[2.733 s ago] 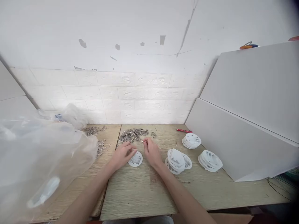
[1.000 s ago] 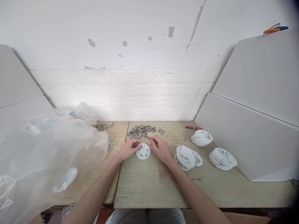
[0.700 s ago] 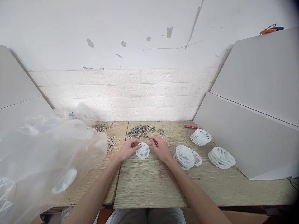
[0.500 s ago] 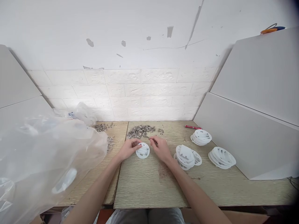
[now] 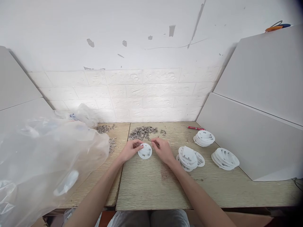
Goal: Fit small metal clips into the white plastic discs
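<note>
Head view: left hand steadies white disc; right hand perhaps pinches tweezers.

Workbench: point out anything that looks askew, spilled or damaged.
The small metal parts lie in loose heaps, with strays scattered over the table and across the seam between its two boards. The middle stack of white discs is untidy, with one disc tilted. The wall shows chipped paint and a crack.

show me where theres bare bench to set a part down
Bare wood lies near the front edge of the bench, between the forearms, and front right below the disc stacks. It is crowded at the back by the metal pile and left under the plastic bag.
</note>
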Available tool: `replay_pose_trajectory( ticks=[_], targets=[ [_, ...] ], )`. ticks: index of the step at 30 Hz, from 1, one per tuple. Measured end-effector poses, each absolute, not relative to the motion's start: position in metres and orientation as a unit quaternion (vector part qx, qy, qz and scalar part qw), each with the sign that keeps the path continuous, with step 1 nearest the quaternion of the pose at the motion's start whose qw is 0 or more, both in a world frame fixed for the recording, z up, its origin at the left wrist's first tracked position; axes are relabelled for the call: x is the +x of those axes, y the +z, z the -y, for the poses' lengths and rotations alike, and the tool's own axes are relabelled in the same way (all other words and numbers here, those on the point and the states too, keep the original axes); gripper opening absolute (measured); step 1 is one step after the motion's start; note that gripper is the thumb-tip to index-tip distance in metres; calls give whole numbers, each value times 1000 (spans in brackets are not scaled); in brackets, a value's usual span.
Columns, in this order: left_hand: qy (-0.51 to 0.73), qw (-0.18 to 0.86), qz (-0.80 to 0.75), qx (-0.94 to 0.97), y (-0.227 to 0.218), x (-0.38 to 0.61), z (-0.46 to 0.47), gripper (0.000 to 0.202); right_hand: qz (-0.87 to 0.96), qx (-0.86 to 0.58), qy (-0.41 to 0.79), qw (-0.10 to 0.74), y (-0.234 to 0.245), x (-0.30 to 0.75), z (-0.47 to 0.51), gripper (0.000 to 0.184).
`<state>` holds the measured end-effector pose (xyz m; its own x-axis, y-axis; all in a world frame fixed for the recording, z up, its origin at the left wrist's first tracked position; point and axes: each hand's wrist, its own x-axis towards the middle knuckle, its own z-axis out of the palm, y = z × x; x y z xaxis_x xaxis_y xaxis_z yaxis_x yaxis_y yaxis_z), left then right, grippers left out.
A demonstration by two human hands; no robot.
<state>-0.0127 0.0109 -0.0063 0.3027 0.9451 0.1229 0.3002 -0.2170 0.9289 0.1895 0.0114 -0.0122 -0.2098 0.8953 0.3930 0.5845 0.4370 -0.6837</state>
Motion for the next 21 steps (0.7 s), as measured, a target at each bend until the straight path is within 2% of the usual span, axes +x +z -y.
replay_pose_trajectory(
  ticks=[4, 11, 21],
  targets=[
    [429, 473, -443, 629, -7, -14, -13, 38, 748, -498, 204, 388, -10, 189, -10, 20],
    [547, 460, -496, 493, -8, -18, -19, 58, 721, -536, 210, 385, -10, 191, -11, 19],
    [545, 483, -497, 472, -6, -18, -17, 67, 707, -544, 198, 407, -18, 194, -18, 20]
  ],
)
